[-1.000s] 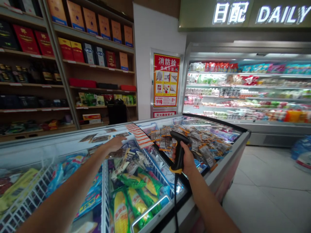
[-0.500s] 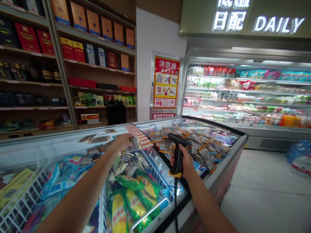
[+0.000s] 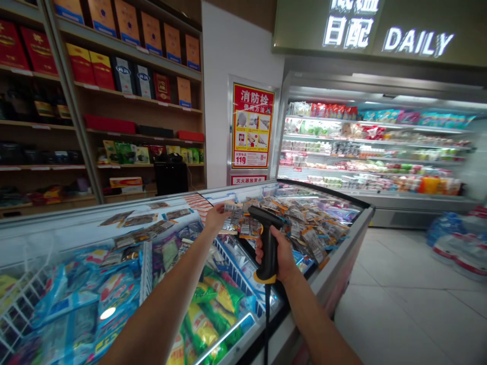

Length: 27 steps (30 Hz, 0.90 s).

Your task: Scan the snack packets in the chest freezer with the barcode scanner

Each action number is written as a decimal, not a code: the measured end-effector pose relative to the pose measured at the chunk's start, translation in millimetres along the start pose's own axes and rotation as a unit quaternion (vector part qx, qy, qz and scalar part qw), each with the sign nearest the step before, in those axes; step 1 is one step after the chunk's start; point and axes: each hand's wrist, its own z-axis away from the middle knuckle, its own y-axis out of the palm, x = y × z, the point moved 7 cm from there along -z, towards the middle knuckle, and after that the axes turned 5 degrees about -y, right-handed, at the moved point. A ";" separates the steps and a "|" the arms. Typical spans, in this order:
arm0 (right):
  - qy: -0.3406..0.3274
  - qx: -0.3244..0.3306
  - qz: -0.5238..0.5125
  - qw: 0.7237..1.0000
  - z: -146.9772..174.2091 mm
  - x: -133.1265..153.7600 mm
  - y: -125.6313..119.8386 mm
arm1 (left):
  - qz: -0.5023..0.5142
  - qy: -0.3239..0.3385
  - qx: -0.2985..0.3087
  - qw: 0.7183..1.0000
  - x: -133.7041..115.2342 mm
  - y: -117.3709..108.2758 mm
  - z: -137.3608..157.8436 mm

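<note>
My right hand (image 3: 283,253) is wrapped round the grip of a black and yellow handheld barcode scanner (image 3: 269,251). Its head points left and its cable hangs down in front of the freezer. At the left end of a heap of small packets (image 3: 304,218), my left hand (image 3: 216,218) has its fingers closed on the edge of a small flat packet (image 3: 233,208). The heap lies on the glass top of a chest freezer (image 3: 359,223). More flat packets (image 3: 140,219) are laid out on the glass to the left.
Under the glass, wire baskets (image 3: 146,268) hold blue bags (image 3: 117,291) and green-yellow corn bags (image 3: 205,324). Shelves of boxes (image 3: 173,46) stand behind at left. A lit refrigerated display (image 3: 365,144) runs along the back right. Wrapped bottles (image 3: 462,253) sit on the floor at right.
My left hand has moved right with the packet, from over the striped strip to the heap's left end. The view has turned slightly right; the scanner stays in my right hand.
</note>
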 end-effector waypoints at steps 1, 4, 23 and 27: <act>0.003 0.002 -0.001 1.000 0.2 -0.2 0.6 | 0.008 -0.002 0.001 1.000 -0.2 -0.6 -0.1; 0.004 0.005 -0.007 1.000 0.3 0.8 1.6 | 0.002 -0.009 -0.006 1.000 1.6 -3.6 -2.3; -0.089 -0.194 -0.050 0.976 3.7 25.9 -29.2 | -0.250 0.016 -0.027 0.968 -28.9 37.1 7.8; -0.089 -0.207 -0.049 0.973 4.5 26.6 -30.7 | -0.287 0.012 -0.042 0.957 -12.8 56.5 22.1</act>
